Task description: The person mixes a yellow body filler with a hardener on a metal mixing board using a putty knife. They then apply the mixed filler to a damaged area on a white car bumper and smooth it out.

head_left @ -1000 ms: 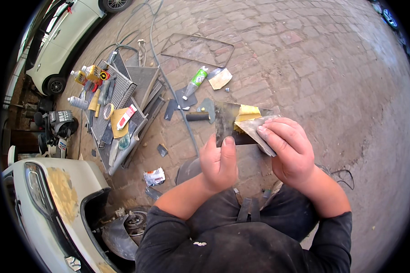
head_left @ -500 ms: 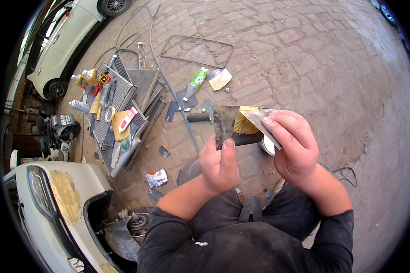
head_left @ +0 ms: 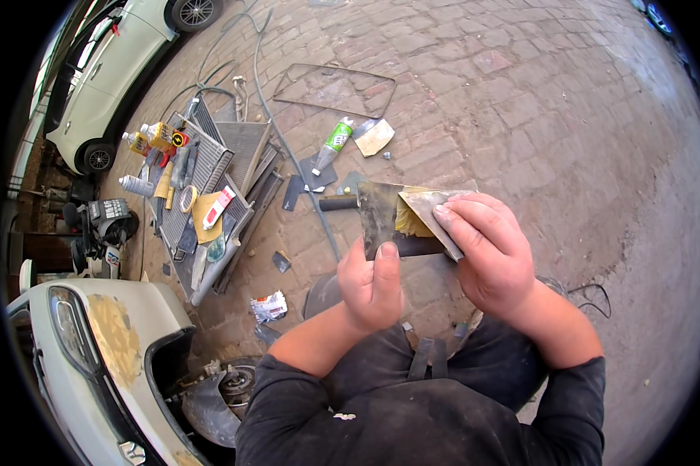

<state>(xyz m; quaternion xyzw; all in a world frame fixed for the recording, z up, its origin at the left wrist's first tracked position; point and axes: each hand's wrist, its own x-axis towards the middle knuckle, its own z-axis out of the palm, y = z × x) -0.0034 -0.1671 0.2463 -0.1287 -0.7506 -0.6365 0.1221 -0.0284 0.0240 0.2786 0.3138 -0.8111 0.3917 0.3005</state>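
My left hand (head_left: 371, 289) grips the lower left edge of a dark flat mixing plate (head_left: 378, 208), thumb on top. Between the plate and a grey flat putty spreader (head_left: 430, 206) is a lump of yellow putty (head_left: 410, 222). The fingers of my right hand (head_left: 496, 247) are closed on the spreader, which tilts over the plate's right part. Both are held above my lap, and the spreader hides part of the putty.
At left, old radiators (head_left: 245, 151) carry bottles, a tape roll (head_left: 187, 196) and a red-and-white tube (head_left: 219, 206). A green-labelled bottle (head_left: 336, 140) and a hose (head_left: 276, 132) lie on the brick ground. A car body with a putty patch (head_left: 114, 335) stands lower left.
My right hand and the spreader have shifted left and slightly down across the plate. The white round container seen below the spreader before is now hidden.
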